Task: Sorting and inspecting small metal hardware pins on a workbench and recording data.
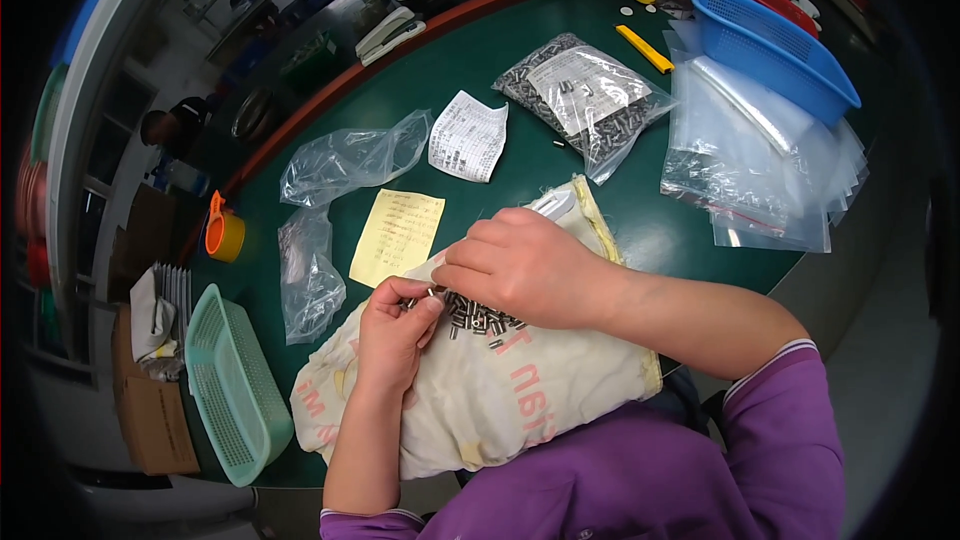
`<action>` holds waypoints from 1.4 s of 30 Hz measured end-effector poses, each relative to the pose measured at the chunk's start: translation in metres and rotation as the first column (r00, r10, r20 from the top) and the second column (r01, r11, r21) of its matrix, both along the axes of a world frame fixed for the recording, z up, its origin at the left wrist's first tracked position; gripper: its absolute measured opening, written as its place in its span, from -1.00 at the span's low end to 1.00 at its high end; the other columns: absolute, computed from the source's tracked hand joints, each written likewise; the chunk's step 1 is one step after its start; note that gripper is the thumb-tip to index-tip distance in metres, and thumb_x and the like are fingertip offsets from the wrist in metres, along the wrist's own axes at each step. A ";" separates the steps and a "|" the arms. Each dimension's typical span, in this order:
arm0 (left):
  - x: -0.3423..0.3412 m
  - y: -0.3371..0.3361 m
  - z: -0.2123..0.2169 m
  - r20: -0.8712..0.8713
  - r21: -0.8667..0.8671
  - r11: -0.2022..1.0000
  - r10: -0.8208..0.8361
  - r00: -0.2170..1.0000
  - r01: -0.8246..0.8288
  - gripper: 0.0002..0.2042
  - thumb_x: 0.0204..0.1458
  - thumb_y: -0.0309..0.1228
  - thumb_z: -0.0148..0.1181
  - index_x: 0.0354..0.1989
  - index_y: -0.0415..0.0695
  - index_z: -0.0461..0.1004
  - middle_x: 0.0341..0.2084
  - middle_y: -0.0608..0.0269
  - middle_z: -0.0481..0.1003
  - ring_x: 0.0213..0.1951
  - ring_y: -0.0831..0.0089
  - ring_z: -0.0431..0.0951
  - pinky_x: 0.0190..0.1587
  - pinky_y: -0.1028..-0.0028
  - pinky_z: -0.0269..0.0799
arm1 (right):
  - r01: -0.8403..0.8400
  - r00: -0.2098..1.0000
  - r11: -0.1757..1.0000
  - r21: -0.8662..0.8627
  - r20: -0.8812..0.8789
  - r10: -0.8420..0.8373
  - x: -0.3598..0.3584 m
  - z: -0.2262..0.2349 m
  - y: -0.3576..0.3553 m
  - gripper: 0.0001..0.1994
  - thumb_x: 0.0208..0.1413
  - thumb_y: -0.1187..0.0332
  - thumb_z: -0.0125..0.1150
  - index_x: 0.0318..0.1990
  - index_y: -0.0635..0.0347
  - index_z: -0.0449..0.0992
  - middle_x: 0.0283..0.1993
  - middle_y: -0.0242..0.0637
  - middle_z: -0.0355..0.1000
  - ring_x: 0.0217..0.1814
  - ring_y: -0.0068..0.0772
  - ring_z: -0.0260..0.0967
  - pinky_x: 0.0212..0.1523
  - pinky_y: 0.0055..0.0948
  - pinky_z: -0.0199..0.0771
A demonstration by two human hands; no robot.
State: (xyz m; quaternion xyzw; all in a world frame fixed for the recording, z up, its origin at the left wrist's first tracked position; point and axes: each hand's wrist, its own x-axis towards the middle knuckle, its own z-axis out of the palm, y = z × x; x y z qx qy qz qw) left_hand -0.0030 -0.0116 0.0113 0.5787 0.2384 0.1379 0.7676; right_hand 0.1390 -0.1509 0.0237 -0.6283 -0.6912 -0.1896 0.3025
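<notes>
A pile of small metal cylinders [478,317] lies on a cream cloth sack [480,400] with faded red lettering, spread over the table edge toward my lap. My left hand [398,325] is at the pile's left side, thumb and forefinger pinched on one small metal cylinder [431,292]. Above the pile, my right hand [520,265] curls downward with its fingertips close to the left hand's. Whatever those right fingers hold is hidden behind the hand. Beyond the right hand, a shiny metal piece [556,204] rests on the sack.
A clear bag of metal cylinders [625,135] lies farther back on the green table [480,60]. Clear plastic bags [740,165] sit beneath a blue basket [770,50] at right. A green basket [235,390], orange cup [224,236], yellow note [398,235] and white paper [468,136] are leftward.
</notes>
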 end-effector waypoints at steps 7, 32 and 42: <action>0.000 -0.002 0.001 -0.040 -0.017 0.999 -0.034 0.999 0.033 -0.88 -0.10 -0.60 0.13 -0.41 -0.19 0.32 -0.65 0.38 0.33 -0.69 0.73 0.21 -0.68 0.74 0.08 | -0.017 0.994 0.999 0.034 0.111 0.013 0.001 0.001 0.004 -0.87 -0.24 0.36 0.07 -0.44 0.03 0.38 -0.36 -0.53 0.31 -0.30 -0.54 0.26 -0.32 -0.53 0.22; 0.003 0.004 0.002 0.046 -0.057 0.997 0.055 0.997 -0.053 -0.83 -0.09 -0.59 0.12 -0.29 -0.20 0.33 -0.49 0.32 0.39 -0.61 0.73 0.25 -0.65 0.77 0.10 | 0.005 0.955 0.999 -0.052 -0.297 -0.021 0.000 0.002 0.002 -0.75 -0.13 0.40 0.15 -0.21 0.11 0.41 -0.36 -0.39 0.40 -0.32 -0.36 0.36 -0.33 -0.40 0.37; 0.002 0.003 0.001 0.047 -0.048 0.999 0.014 0.999 -0.012 -0.82 -0.11 -0.57 0.15 -0.30 -0.18 0.34 -0.54 0.39 0.36 -0.65 0.77 0.20 -0.64 0.77 0.09 | -0.013 0.943 0.990 -0.140 -0.332 -0.034 -0.004 0.001 0.002 -0.77 -0.11 0.40 0.13 -0.22 0.10 0.42 -0.42 -0.32 0.43 -0.41 -0.32 0.40 -0.35 -0.39 0.40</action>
